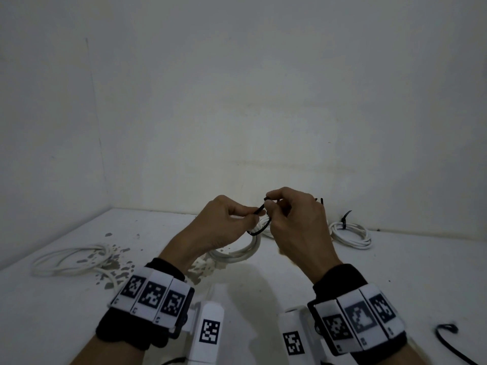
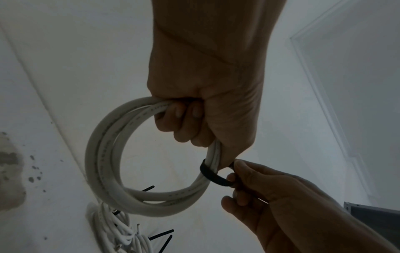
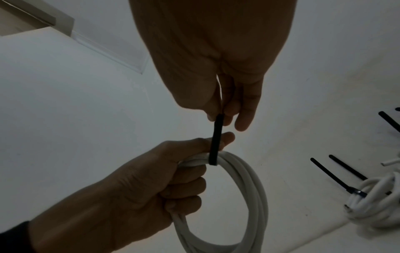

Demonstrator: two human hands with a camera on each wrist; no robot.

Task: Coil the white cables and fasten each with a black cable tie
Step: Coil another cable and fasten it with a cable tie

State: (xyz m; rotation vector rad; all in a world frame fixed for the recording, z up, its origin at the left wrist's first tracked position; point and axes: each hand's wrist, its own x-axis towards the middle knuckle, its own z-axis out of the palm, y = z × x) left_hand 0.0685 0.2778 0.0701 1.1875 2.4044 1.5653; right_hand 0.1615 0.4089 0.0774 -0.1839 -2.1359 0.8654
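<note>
Left hand (image 2: 205, 85) grips the coiled white cable (image 2: 103, 154); right hand (image 3: 216, 59) pinches the black cable tie (image 3: 216, 142).

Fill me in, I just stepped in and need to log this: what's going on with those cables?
A person is bundling white cables. The left hand grips a coiled cable held above the table, while the right hand pinches a black cable tie looped around it, not yet cinched. An already tied coil lies at the right, and a loose coil waits at the left.
</note>
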